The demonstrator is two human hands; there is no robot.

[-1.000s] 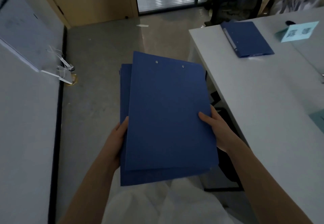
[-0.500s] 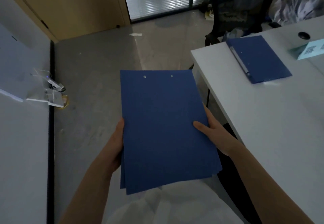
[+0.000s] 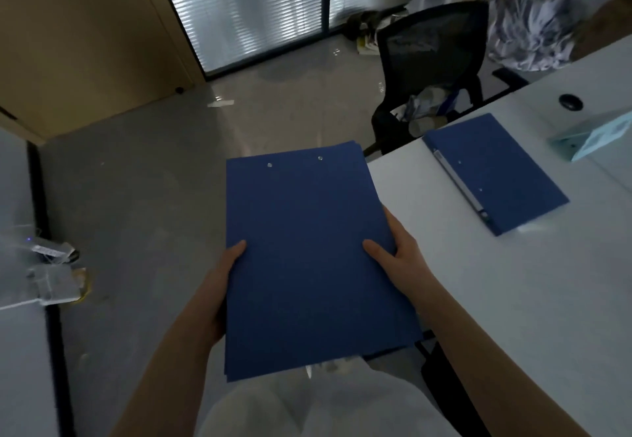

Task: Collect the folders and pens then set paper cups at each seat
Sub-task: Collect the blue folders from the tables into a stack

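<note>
I hold a stack of blue folders (image 3: 307, 258) flat in front of my body, over the floor beside the table. My left hand (image 3: 222, 286) grips the stack's left edge with the thumb on top. My right hand (image 3: 396, 252) grips its right edge, thumb on the cover. Another blue folder (image 3: 502, 169) with a white spine strip lies closed on the white table (image 3: 513, 299), near its far corner, to the right of the stack. No pens or paper cups are in view.
A black mesh office chair (image 3: 431, 70) with clutter on its seat stands behind the table's far corner. A pale blue sign stand (image 3: 595, 135) and a black cable grommet (image 3: 570, 102) are on the table. A white surface with small items (image 3: 51, 265) is at left.
The two offset folders have been squared into one neat stack. My view has moved forward, so the folder on the table and the chair are nearer.
</note>
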